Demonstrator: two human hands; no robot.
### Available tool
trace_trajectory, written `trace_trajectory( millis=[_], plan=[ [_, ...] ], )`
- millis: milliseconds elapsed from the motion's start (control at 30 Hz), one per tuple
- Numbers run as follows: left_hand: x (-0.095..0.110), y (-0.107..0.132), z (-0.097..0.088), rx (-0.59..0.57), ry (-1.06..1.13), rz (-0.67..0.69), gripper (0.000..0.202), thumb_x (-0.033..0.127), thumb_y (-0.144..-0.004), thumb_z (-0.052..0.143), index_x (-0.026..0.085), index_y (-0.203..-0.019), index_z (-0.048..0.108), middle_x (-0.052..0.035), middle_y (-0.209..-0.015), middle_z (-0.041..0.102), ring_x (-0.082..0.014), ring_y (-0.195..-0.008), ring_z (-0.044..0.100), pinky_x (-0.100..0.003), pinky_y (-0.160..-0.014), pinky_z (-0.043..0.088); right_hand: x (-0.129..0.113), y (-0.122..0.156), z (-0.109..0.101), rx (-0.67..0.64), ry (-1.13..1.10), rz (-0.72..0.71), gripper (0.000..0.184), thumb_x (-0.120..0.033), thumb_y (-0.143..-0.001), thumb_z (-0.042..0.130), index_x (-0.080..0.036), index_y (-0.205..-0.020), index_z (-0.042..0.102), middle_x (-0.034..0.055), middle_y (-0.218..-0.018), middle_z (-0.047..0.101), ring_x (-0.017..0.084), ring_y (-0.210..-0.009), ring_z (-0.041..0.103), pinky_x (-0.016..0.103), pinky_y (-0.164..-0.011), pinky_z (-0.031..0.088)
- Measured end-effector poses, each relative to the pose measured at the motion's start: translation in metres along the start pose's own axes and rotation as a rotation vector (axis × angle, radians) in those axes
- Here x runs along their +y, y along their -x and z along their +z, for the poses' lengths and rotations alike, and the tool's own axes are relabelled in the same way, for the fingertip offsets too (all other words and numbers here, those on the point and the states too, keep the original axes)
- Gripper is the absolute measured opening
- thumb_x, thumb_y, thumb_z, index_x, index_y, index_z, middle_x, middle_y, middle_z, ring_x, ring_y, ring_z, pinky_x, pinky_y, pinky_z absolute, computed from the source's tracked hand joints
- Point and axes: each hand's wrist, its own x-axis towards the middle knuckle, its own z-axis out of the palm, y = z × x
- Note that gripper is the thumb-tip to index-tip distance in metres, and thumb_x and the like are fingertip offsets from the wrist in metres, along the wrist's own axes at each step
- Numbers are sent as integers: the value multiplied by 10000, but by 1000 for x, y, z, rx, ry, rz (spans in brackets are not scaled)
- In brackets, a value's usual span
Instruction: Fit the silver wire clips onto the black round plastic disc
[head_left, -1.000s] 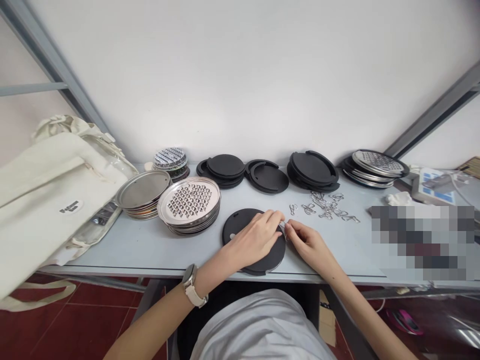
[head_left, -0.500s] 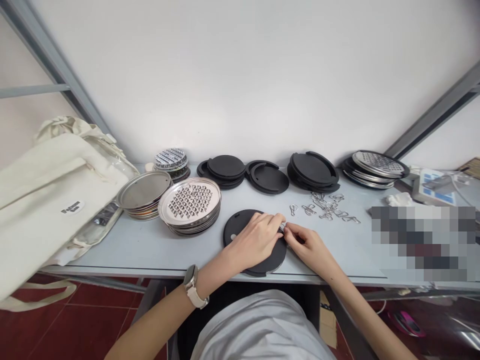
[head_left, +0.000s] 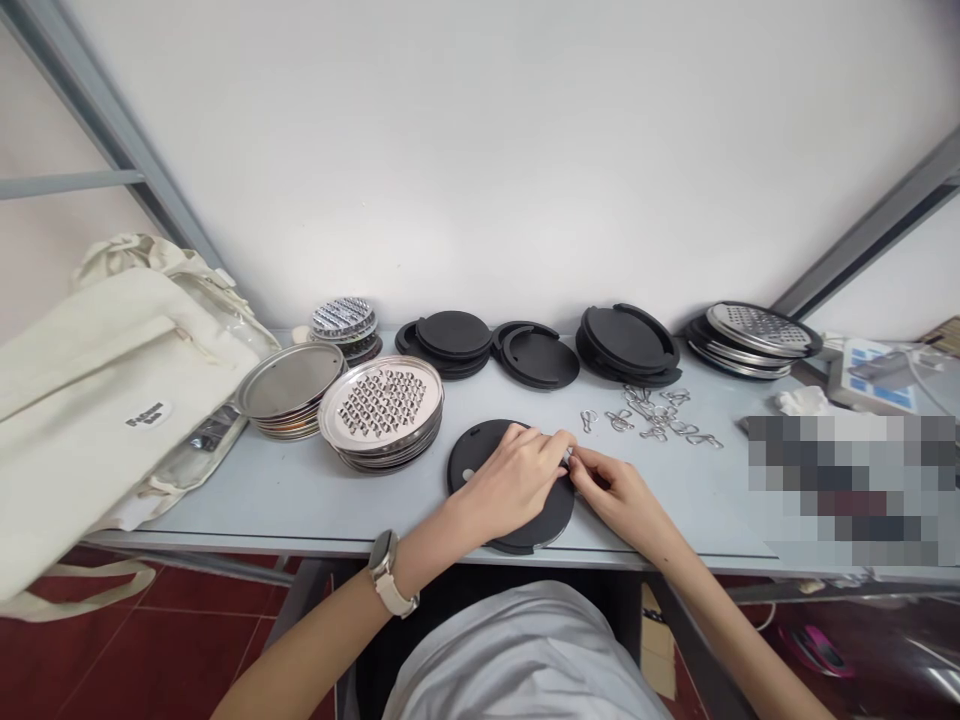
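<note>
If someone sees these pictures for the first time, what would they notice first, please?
The eye goes first to the left hand and right hand, meeting over a black round disc near the front of the pale table, with a small metal piece at the fingertips. Just left of them stands a shiny stack of grater plates, and behind to the right lies a loose pile of bent wire clips.
</note>
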Motion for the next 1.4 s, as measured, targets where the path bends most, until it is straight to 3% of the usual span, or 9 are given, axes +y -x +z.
trace_trajectory(
  millis=[600,1400],
  plan=[
    [-1,0,1,45,2,-22,239,126,-898,473,180,-1130,451,-63,-1057,609,-216,-984,554,-350,-920,389,2,0,0,-1,9,3,330,-374,-936,385,-213,-652,345,-48,-588,335,126,-563,331,234,-520,288],
    [-2,1,2,53,6,-16,203,162,-941,453,189,-1141,441,-65,-1101,611,-216,-1028,569,-363,-927,380,2,-1,1,0,-2,-1,343,-387,-953,376,-205,-664,407,-40,-593,383,131,-565,363,240,-529,307]
  ],
)
